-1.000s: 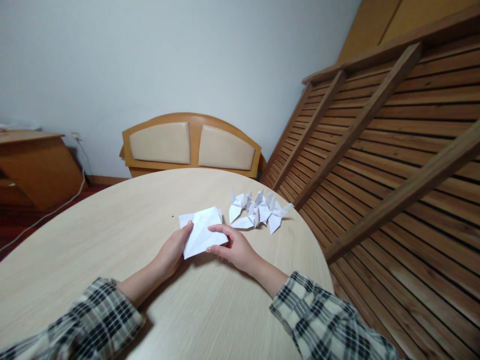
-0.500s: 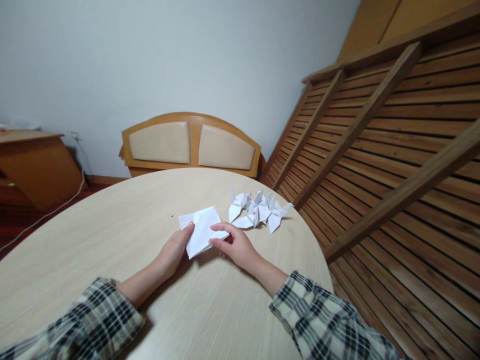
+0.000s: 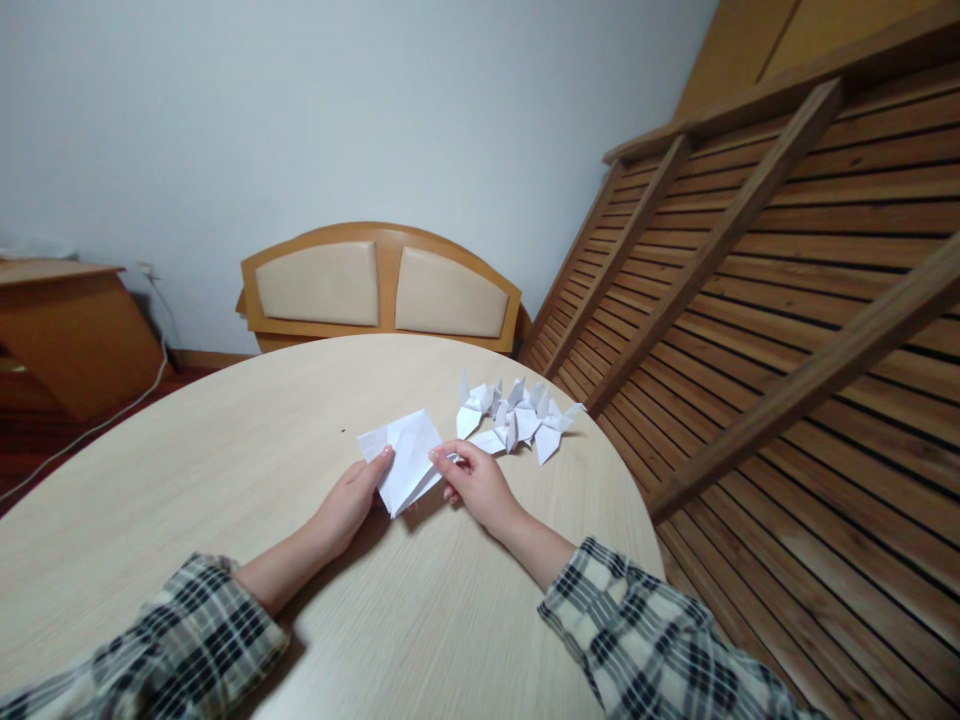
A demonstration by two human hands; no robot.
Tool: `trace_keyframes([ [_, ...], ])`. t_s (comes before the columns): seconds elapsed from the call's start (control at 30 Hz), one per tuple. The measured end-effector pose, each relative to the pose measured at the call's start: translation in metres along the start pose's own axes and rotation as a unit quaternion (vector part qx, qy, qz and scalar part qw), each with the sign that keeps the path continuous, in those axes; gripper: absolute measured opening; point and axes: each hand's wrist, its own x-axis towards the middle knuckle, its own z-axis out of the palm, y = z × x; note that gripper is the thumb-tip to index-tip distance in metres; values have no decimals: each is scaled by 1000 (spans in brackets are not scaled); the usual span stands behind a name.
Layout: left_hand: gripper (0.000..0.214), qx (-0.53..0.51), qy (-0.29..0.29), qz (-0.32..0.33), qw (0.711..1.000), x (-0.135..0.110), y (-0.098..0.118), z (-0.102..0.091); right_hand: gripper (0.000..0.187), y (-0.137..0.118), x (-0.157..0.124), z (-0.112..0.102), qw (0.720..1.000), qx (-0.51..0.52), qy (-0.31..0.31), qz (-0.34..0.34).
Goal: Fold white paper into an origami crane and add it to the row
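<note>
A part-folded sheet of white paper lies on the round pale wooden table, creased into a flap. My left hand presses its fingertips on the sheet's left lower edge. My right hand pinches the sheet's right edge and lifts that flap over toward the left. Both arms wear plaid sleeves. A cluster of several finished white paper cranes stands just right of and beyond my right hand.
A wooden chair back with two beige pads stands at the table's far side. A slatted wooden frame leans along the right. A wooden cabinet and a white cable are at the far left by the wall.
My right hand has moved up and left, folding the paper's lower right part over so the sheet looks narrower. My left hand stays pressed on the sheet's left edge.
</note>
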Motion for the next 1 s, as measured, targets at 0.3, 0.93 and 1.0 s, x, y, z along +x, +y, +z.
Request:
trace_keyframes([
  [0.3, 34, -105, 27, -36, 993, 0, 6, 2, 37, -4, -1, 1, 1000, 1, -5, -12],
  [0.93, 19, -171, 78, -75, 979, -3, 20, 7, 34, -5, -5, 2, 992, -47, -25, -115],
  [1.0, 20, -175, 79, -75, 979, -2, 19, 7, 34, -4, -5, 1, 992, -51, -27, -114],
])
